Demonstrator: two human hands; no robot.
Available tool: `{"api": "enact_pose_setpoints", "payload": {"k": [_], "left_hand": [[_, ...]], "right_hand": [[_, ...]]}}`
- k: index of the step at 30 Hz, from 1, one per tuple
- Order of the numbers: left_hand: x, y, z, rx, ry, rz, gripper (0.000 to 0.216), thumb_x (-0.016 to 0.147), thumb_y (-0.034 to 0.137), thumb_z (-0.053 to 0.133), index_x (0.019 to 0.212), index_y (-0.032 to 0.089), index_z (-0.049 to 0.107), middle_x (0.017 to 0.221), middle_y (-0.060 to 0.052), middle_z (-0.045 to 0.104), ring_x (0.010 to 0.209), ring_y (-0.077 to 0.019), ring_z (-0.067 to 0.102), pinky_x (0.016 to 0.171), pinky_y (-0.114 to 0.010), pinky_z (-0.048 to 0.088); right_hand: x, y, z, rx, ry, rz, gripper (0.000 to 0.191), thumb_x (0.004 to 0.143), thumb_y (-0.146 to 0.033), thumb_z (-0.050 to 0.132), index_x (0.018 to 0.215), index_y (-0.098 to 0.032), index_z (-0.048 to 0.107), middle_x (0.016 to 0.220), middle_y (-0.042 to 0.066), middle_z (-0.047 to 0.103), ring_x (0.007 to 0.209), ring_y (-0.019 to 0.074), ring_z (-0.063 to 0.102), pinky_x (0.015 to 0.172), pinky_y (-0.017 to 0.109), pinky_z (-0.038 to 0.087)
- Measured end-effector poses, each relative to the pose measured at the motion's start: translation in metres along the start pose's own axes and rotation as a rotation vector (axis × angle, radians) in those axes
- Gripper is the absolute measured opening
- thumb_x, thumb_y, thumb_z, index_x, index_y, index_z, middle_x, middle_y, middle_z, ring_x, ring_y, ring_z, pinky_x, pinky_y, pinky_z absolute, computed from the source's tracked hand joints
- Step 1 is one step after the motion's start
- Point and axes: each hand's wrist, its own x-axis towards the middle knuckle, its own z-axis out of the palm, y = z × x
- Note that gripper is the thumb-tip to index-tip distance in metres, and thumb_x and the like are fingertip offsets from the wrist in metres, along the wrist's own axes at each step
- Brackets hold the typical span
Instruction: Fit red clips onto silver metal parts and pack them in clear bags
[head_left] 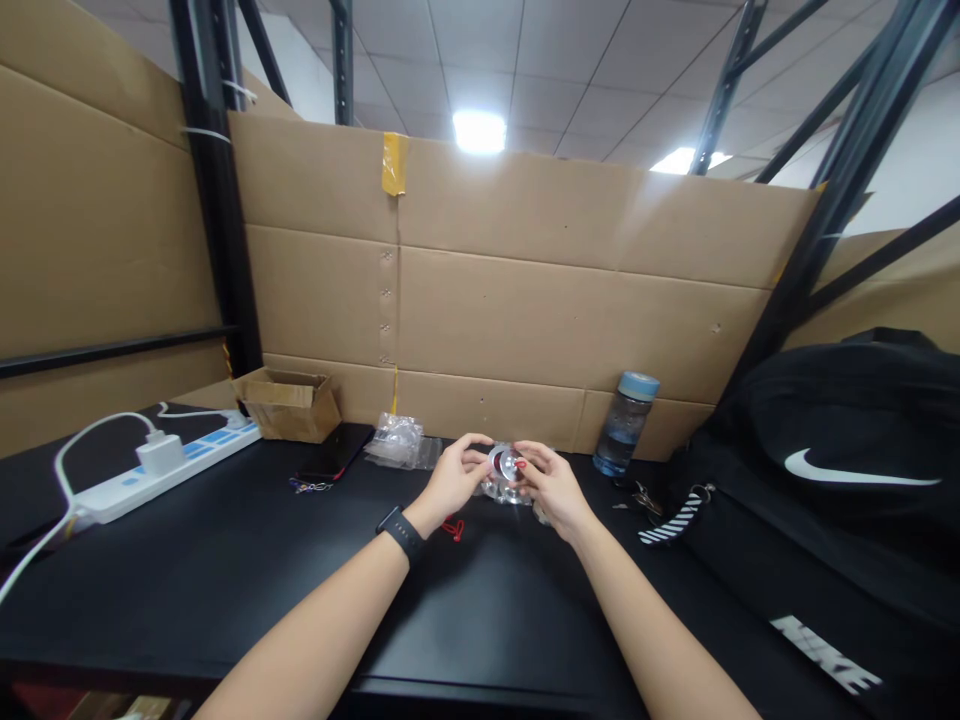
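Note:
Near the back of the black table, my left hand [456, 475] pinches one edge of a small round silvery piece [498, 462] with a dark red inside. My right hand [551, 490] closes from the other side on a small clear, shiny disc [511, 464] with a bit of red at its edge. The two round pieces overlap or touch; which, I cannot tell. Beneath the fingers lie clear shiny pieces [506, 493], partly hidden by the hands. A red cord loop [454, 529] rests on the table beside my left wrist.
Clear plastic bags [397, 440], a phone [335, 455] and an open cardboard box [291, 405] are at the back left, near a white power strip [180, 470]. A water bottle [627, 425], keys [646, 498] and a black backpack [840, 530] stand right. Cardboard panels [510, 300] wall the back.

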Motion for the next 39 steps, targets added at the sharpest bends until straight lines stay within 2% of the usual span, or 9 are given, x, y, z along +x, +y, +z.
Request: {"api": "enact_pose_setpoints", "payload": {"k": [4, 8, 10, 15, 19, 23, 28, 34, 39], "left_hand": [[0.003, 0.000, 0.000, 0.041, 0.062, 0.033, 0.029, 0.080, 0.024, 0.068, 0.106, 0.017, 0.058, 0.088, -0.006, 0.070, 0.078, -0.0169, 0.070, 0.069, -0.026, 0.055], [0.000, -0.002, 0.003, 0.078, 0.088, 0.093, 0.029, 0.082, 0.020, 0.064, 0.109, 0.017, 0.057, 0.103, -0.008, 0.068, 0.093, -0.0179, 0.069, 0.078, -0.028, 0.056], [-0.003, -0.004, 0.005, 0.136, 0.120, 0.129, 0.025, 0.082, 0.019, 0.064, 0.106, 0.018, 0.058, 0.108, -0.007, 0.066, 0.091, -0.0161, 0.068, 0.078, -0.026, 0.055], [-0.007, -0.005, 0.008, 0.171, 0.008, 0.090, 0.017, 0.086, 0.029, 0.064, 0.098, 0.018, 0.062, 0.102, -0.006, 0.068, 0.073, -0.0142, 0.069, 0.068, -0.025, 0.055], [-0.009, 0.000, 0.012, 0.137, -0.036, 0.058, 0.025, 0.089, 0.039, 0.062, 0.102, 0.017, 0.065, 0.101, -0.008, 0.070, 0.077, -0.0181, 0.071, 0.072, -0.029, 0.057], [-0.009, 0.003, 0.013, 0.184, -0.018, 0.108, 0.031, 0.092, 0.044, 0.057, 0.102, 0.017, 0.068, 0.102, -0.009, 0.071, 0.085, -0.0197, 0.070, 0.077, -0.029, 0.056], [-0.009, 0.002, 0.012, 0.335, 0.039, 0.145, 0.021, 0.090, 0.035, 0.060, 0.095, 0.018, 0.069, 0.097, -0.007, 0.069, 0.084, -0.0185, 0.067, 0.075, -0.027, 0.053], [-0.010, 0.012, 0.012, 0.399, 0.024, 0.148, 0.009, 0.081, 0.022, 0.063, 0.078, 0.017, 0.069, 0.091, -0.005, 0.067, 0.084, -0.0176, 0.066, 0.078, -0.027, 0.051], [-0.010, 0.012, 0.009, 0.556, -0.041, 0.095, 0.008, 0.069, 0.014, 0.062, 0.071, 0.016, 0.069, 0.081, -0.003, 0.068, 0.077, -0.0165, 0.064, 0.074, -0.026, 0.049]], "right_hand": [[0.001, 0.003, -0.005, 0.105, 0.021, -0.010, 0.042, 0.071, -0.037, 0.082, 0.109, -0.025, 0.067, 0.111, 0.006, 0.069, 0.067, 0.0141, 0.068, 0.056, 0.025, 0.053], [-0.001, 0.012, 0.003, 0.082, -0.099, -0.017, 0.050, 0.071, -0.035, 0.082, 0.118, -0.024, 0.067, 0.122, 0.008, 0.065, 0.076, 0.0161, 0.071, 0.068, 0.029, 0.058], [-0.002, 0.017, 0.008, 0.059, -0.143, -0.016, 0.058, 0.070, -0.034, 0.084, 0.124, -0.023, 0.065, 0.120, 0.009, 0.067, 0.078, 0.0175, 0.071, 0.071, 0.030, 0.059], [-0.001, 0.021, 0.009, -0.007, -0.150, -0.033, 0.067, 0.067, -0.032, 0.086, 0.128, -0.019, 0.063, 0.105, 0.009, 0.073, 0.076, 0.0184, 0.073, 0.073, 0.033, 0.060], [0.002, 0.019, 0.004, -0.020, -0.114, -0.050, 0.062, 0.064, -0.032, 0.088, 0.122, -0.018, 0.069, 0.104, 0.010, 0.075, 0.077, 0.0196, 0.072, 0.076, 0.036, 0.061], [0.002, 0.016, 0.002, -0.072, -0.088, -0.083, 0.061, 0.061, -0.032, 0.089, 0.118, -0.019, 0.071, 0.110, 0.011, 0.074, 0.078, 0.0204, 0.072, 0.077, 0.038, 0.061], [0.003, 0.018, 0.003, -0.131, -0.108, -0.130, 0.061, 0.055, -0.025, 0.091, 0.113, -0.020, 0.074, 0.110, 0.009, 0.075, 0.094, 0.0246, 0.071, 0.087, 0.040, 0.058], [0.004, 0.022, 0.001, -0.148, -0.175, -0.128, 0.062, 0.053, -0.023, 0.092, 0.112, -0.020, 0.074, 0.104, 0.008, 0.075, 0.087, 0.0229, 0.071, 0.080, 0.037, 0.060], [0.001, 0.018, 0.001, -0.226, -0.295, -0.136, 0.078, 0.052, -0.025, 0.093, 0.125, -0.024, 0.066, 0.113, 0.006, 0.068, 0.089, 0.0210, 0.071, 0.081, 0.034, 0.060]]}}
